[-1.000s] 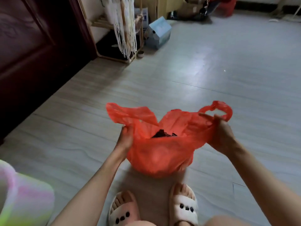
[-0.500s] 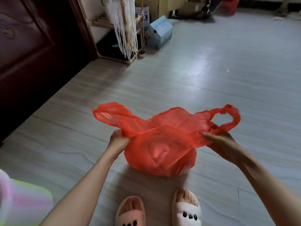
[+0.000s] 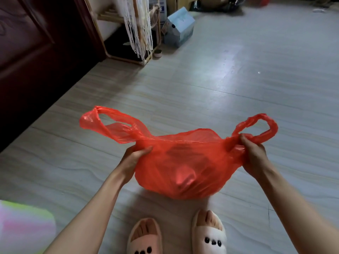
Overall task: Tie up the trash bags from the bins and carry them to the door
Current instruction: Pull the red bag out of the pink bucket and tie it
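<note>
A full red plastic trash bag (image 3: 179,169) rests on the pale floor just in front of my feet. My left hand (image 3: 134,156) grips the bag at the base of its left handle loop (image 3: 110,125), which sticks out to the left. My right hand (image 3: 254,153) pinches the base of the right handle loop (image 3: 264,127). The two handles are pulled apart sideways and the bag's mouth is stretched flat and closed between my hands. The contents show only as dark shapes through the plastic.
A dark wooden door (image 3: 36,52) fills the left side. Beyond it stands a wooden rack (image 3: 132,43) with hanging white fringe, then a light blue carton (image 3: 180,27). My two slippers (image 3: 176,235) are at the bottom. A blurred pale object (image 3: 23,230) sits bottom left.
Both hands have pulled the handles outward and apart, so the open mouth that showed dark contents is now stretched shut. The bag looks larger and closer in view.
</note>
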